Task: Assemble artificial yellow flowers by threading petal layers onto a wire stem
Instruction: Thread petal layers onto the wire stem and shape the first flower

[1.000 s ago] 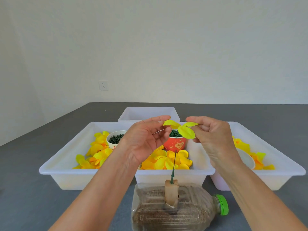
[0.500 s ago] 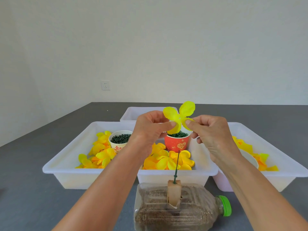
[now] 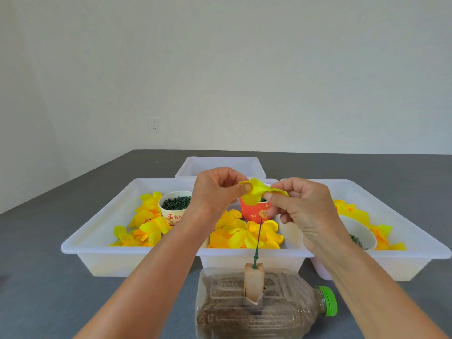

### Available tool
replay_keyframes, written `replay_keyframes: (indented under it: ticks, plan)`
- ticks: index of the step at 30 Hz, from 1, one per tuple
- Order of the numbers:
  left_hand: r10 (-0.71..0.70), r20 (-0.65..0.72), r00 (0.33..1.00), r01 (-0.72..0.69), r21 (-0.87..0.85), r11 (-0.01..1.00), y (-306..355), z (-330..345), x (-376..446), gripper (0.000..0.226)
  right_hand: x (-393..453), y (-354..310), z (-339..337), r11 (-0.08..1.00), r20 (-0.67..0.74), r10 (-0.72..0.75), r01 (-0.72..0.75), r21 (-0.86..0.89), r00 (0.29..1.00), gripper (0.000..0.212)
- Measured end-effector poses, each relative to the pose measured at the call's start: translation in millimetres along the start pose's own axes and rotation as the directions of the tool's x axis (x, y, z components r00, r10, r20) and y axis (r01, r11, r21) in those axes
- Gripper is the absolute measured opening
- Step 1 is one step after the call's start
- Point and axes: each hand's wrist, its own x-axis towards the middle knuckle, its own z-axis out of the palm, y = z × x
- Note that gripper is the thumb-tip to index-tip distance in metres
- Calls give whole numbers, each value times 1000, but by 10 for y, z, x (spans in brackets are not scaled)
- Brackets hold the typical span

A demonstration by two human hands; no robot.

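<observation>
Petal layer (image 3: 256, 192) lowered, flattened (both hands (image 3: 215, 192) pinching)

A plain off-white wall (image 3: 244, 69) filled the upper part of the view and met a second wall (image 3: 29, 94) at a corner on the left. A white electrical socket (image 3: 154, 125) sat low on the wall, just above the far edge of a dark grey tabletop (image 3: 49, 277), which stretched across the whole width. Soft, even light lay over the room, and only faint shadows showed on the grey surface.
</observation>
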Motion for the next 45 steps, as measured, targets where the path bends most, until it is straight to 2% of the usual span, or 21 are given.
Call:
replay_keyframes:
  ticks: [4, 8, 14, 20, 22, 24, 29, 37, 45]
  plan:
    - [0, -8, 1000, 0, 7, 1000, -33, -11, -22, 17, -35, 39, -3, 972, 35, 124, -129, 196, 992, 16]
    - [-8, 15, 1000, 8, 7, 1000, -57, -15, -69, 21, -82, 72, -19, 949, 91, 97, -119, 293, 991, 18]
    - [32, 118, 993, -33, 3, 999, -38, -57, -179, 21, -187, 87, -67, 976, 122, 21, -47, 211, 992, 23]
    - [55, 207, 977, -59, 17, 998, 9, -113, -295, 20, -257, 85, -90, 987, 141, 29, -51, 153, 990, 7]
    - [69, 233, 970, -82, 46, 996, 23, -120, -319, 23, -266, 79, -78, 989, 141, 35, -54, 138, 989, 11]
    - [87, 242, 966, -107, 71, 992, 29, -120, -333, 26, -273, 70, -63, 990, 133, 36, -54, 133, 990, 16]
    - [91, 235, 968, -110, 69, 992, 19, -129, -351, 20, -316, 52, -44, 992, 124, 14, -29, 127, 992, 15]
    - [101, 243, 965, -118, 57, 991, 42, -163, -410, 20, -378, 41, -24, 984, 128, -82, 60, 165, 988, 24]
    - [121, 272, 955, -144, 65, 987, 63, -158, -450, 23, -406, 76, -31, 966, 112, -148, 119, 228, 983, 16]
